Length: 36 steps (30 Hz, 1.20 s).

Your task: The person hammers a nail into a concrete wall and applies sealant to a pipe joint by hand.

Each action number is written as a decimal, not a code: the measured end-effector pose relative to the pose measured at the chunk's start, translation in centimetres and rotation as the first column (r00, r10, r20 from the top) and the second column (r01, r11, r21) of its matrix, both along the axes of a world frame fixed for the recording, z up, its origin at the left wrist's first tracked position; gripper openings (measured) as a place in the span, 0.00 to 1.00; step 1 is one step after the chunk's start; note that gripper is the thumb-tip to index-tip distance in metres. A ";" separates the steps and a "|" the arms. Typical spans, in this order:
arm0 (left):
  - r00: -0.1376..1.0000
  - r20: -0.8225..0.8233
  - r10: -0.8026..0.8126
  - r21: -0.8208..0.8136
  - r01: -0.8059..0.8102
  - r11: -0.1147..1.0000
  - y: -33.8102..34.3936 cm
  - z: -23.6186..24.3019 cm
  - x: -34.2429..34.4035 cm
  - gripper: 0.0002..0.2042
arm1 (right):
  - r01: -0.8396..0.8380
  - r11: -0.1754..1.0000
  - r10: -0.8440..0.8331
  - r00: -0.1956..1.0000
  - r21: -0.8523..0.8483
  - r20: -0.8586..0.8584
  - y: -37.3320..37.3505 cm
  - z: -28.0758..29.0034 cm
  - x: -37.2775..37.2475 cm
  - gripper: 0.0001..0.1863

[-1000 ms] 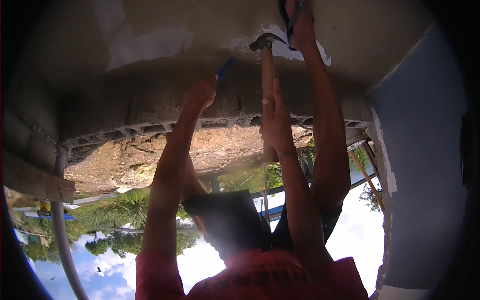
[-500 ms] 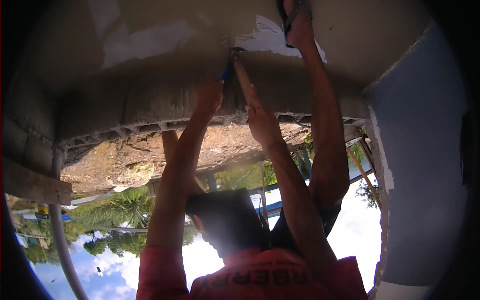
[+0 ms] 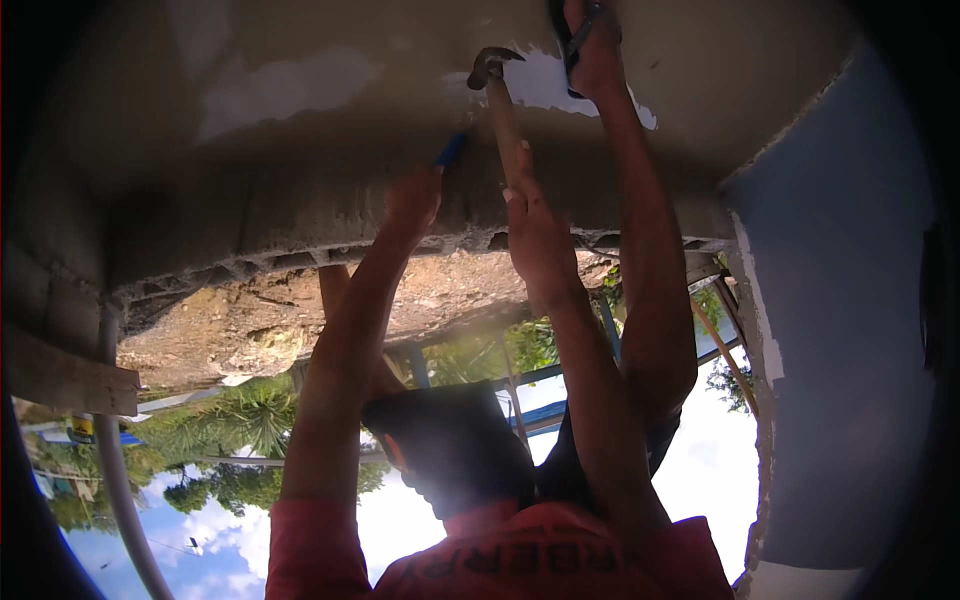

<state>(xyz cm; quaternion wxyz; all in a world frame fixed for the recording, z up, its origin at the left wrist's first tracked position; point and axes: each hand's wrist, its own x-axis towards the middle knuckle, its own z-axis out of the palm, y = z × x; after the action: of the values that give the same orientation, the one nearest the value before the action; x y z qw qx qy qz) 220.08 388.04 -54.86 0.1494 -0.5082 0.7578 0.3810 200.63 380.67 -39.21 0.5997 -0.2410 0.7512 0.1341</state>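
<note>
In my right hand (image 3: 540,235) is a claw hammer (image 3: 503,125), the fingers wrapped round its wooden handle. Its dark metal head is up and apart from the blue tool. My left hand (image 3: 412,205) is closed on a slim blue tool (image 3: 452,150), which looks like a chisel. Only its blue part shows past the fist; the rest is hidden. Both hands are at the grey concrete ledge (image 3: 300,200), the left one nearest its face. Both of my arms reach in from red sleeves.
A wet brownish floor (image 3: 330,85) with pale reflections lies beyond the ledge. A sandalled foot (image 3: 598,60) rests close to the hammer head. To the right stands a blue-grey wall (image 3: 850,300) with a rough edge. Bare earth (image 3: 230,320) and a wooden board (image 3: 70,375) are at left.
The hammer head has come away from the blue tool, up and slightly right, with my right hand. My left hand has hardly moved and still grips the tool.
</note>
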 end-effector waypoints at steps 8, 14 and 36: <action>0.977 0.213 -0.029 0.446 -0.071 0.892 -1.6 -0.2 -3.8 0.20 | -0.246 0.905 0.202 0.967 -0.347 -0.158 7.9 -2.1 -0.6 0.29; 0.963 0.255 -0.085 0.582 -0.083 0.809 -1.2 0.7 -1.3 0.23 | 0.009 0.980 -0.023 0.997 -0.198 -0.072 0.0 0.6 0.7 0.30; 0.971 0.196 -0.138 0.456 0.035 0.889 0.3 0.9 -1.7 0.17 | -0.028 0.946 0.014 0.999 -0.323 -0.047 -0.3 1.5 -1.9 0.33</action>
<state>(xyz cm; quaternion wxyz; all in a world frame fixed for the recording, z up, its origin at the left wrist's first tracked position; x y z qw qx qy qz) 218.39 388.34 -54.00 0.3636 -0.4650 0.6497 0.4791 198.78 380.33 -37.70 0.5342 -0.3409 0.7733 0.0209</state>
